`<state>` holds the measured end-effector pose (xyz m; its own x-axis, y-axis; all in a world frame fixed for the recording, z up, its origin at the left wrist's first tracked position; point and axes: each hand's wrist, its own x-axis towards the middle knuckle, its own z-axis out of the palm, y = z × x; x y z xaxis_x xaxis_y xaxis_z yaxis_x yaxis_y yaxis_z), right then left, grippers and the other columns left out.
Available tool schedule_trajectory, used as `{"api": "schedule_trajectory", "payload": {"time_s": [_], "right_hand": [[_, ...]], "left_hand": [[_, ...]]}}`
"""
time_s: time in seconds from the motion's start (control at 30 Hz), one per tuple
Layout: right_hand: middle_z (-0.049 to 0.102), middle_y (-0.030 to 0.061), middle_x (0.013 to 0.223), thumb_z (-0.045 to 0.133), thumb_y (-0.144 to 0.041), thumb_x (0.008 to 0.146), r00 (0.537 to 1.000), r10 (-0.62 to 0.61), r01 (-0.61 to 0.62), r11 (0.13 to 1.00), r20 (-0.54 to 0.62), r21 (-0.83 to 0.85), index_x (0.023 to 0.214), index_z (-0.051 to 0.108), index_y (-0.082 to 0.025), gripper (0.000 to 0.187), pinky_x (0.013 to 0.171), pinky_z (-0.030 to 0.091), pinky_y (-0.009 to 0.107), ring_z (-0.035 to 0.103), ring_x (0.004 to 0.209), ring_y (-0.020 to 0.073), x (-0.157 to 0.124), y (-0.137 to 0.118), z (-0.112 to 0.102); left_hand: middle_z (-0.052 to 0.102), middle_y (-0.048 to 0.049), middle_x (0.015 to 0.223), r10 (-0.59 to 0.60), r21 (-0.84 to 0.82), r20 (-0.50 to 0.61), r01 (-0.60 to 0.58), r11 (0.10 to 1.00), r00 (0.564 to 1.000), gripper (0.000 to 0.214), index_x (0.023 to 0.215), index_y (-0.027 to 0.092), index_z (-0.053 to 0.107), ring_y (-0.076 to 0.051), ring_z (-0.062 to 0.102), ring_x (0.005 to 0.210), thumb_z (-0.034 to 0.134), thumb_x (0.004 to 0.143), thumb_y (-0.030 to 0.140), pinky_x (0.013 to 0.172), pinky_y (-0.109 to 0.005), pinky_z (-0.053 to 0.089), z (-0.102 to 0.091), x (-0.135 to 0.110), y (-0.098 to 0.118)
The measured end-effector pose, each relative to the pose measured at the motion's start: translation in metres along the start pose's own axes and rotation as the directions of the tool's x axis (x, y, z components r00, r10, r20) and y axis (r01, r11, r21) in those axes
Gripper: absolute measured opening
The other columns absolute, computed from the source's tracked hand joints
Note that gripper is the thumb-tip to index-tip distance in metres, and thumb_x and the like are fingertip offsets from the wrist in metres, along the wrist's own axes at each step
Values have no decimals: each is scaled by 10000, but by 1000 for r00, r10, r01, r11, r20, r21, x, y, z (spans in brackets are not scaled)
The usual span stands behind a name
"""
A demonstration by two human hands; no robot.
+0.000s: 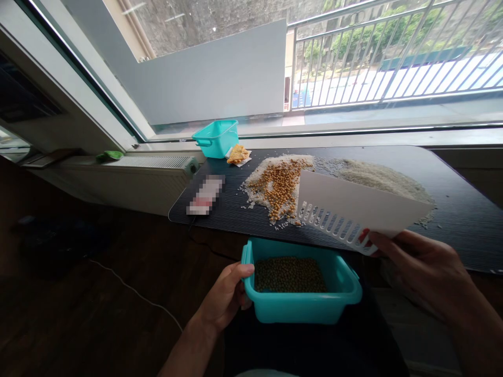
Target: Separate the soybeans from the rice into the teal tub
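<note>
My left hand (228,290) grips the left rim of a turquoise plastic basket (302,308), thumb over the edge. Small dark green beans (291,274) cover its bottom. In my right hand (420,267) is a white plastic sheet (357,204) with a row of slots along its lower edge, pinched at its lower right corner and tilted above the table edge. Behind the sheet, yellow soybeans (277,183) lie mixed with white grains on the dark table (236,209). A heap of pale rice-like grains (377,175) spreads to the right, partly hidden by the sheet.
A second turquoise basket (220,139) stands at the table's back left, beside a crumpled yellowish packet (238,154). A blurred-out flat item (206,195) with a cable lies at the left. A radiator (149,173) and a large window (220,78) border the table.
</note>
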<state>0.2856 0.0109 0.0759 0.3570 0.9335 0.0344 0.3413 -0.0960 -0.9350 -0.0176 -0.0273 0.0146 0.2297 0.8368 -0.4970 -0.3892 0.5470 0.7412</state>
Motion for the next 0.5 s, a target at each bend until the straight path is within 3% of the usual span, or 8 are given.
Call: {"api": "schedule_trajectory", "payload": {"time_s": [0.1,0.23,0.5], "right_hand": [[749,53,719,782,-493,529,994,68,-73,996,85,50,753,784,-211,361,590,564,294,668,635,216,3,9,-2],[755,62,761,777,-499,543,993,76,-84,993,93,78,779,781,-207,376,577,563,304,673,659,229,5,18,-3],[757,28,748,811,-462,482,990,89,-96,993,106,68,741,788,-232,347,648,566,274,670,663,200,2,8,-5]], "left_hand": [[409,51,407,4,0,-7,-4,1000,1000,375,528,175,468,-66,355,369,688,734,398,387,-211,238,1,0,0],[408,51,409,-3,-2,-19,3,1000,1000,375,524,180,459,-68,357,371,691,728,392,387,-213,238,2,0,0],[402,52,414,-8,-1,-24,8,1000,1000,369,525,176,467,-67,361,369,697,715,393,388,-210,239,3,0,2]]}}
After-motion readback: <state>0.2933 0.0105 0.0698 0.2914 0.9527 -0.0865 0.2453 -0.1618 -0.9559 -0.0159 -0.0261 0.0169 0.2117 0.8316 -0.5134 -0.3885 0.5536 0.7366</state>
